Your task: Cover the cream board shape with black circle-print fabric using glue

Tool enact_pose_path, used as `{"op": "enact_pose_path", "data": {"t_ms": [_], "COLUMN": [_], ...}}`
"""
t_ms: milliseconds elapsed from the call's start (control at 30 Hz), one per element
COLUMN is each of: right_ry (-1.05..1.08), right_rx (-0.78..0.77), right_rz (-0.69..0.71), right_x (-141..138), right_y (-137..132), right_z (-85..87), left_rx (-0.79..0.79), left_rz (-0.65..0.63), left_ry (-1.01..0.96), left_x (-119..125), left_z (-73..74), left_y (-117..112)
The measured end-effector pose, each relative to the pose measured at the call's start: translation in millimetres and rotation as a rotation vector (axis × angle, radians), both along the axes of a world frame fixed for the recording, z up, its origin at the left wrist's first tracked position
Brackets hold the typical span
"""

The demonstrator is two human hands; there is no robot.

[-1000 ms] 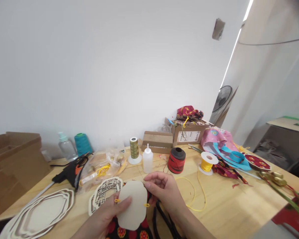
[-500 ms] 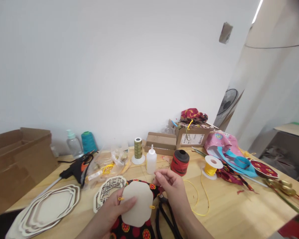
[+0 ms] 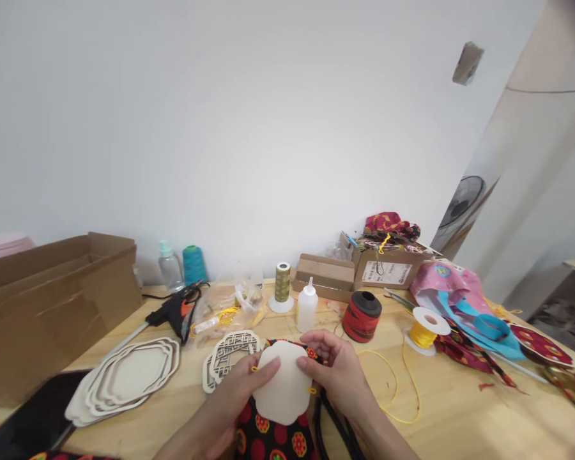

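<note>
A pale, lobed flat panel (image 3: 282,393) with small yellow loops at its sides lies on black fabric with red and orange flowers (image 3: 273,441), low in the middle of the head view. My left hand (image 3: 237,399) holds the panel's left edge, thumb on top. My right hand (image 3: 338,367) grips its upper right edge, fingers curled and thumb pressed on the face. Black scissor handles (image 3: 328,425) lie under my right wrist.
On the wooden table (image 3: 460,415): a cut-out lattice piece (image 3: 230,348), stacked frames (image 3: 129,377), a glue gun (image 3: 175,310), a white glue bottle (image 3: 307,306), red (image 3: 361,316), yellow (image 3: 424,331) and green-gold (image 3: 282,284) spools, cardboard boxes (image 3: 52,300), a pink bag (image 3: 453,287).
My right hand dropped from above the panel's top onto its upper right edge. The left hand kept its hold. The camera turned left, so everything shifted right in view.
</note>
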State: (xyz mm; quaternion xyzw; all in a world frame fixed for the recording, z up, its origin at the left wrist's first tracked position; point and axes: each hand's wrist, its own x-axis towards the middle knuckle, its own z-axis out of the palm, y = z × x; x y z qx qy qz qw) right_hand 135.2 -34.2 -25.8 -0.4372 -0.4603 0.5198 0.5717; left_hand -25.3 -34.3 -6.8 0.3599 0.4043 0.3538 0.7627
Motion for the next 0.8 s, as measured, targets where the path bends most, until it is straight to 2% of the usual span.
{"op": "enact_pose_path", "data": {"t_ms": [133,300,433,500,567,700,800], "right_ry": [0.007,-0.049,-0.218,-0.335,-0.512,-1.093,-1.299], "right_rx": [0.005,0.023,0.048,0.075,0.087,-0.014,-0.108], "right_rz": [0.016,0.034,-0.047,-0.133,-0.143,0.001,0.112], "right_x": [0,-2,8,20,32,49,50], "right_y": [-1,1,4,1,-8,-39,-55], "right_z": [-0.7,-4.0,3.5,11.1,17.7,19.3,14.5], "left_rx": [-0.047,0.122,0.128,0.117,0.106,0.121,0.146], "left_rz": [-0.003,-0.08,-0.064,-0.044,-0.024,-0.007,-0.025], "left_ry": [-0.047,0.034,-0.01,-0.028,-0.024,-0.019,-0.024], "left_x": [-3,-1,2,1,0,-2,-2], "left_z": [0.5,-8.4,-7.9,-5.7,-4.8,-7.5,-9.0], "left_y": [0,4,5,4,4,5,5]}}
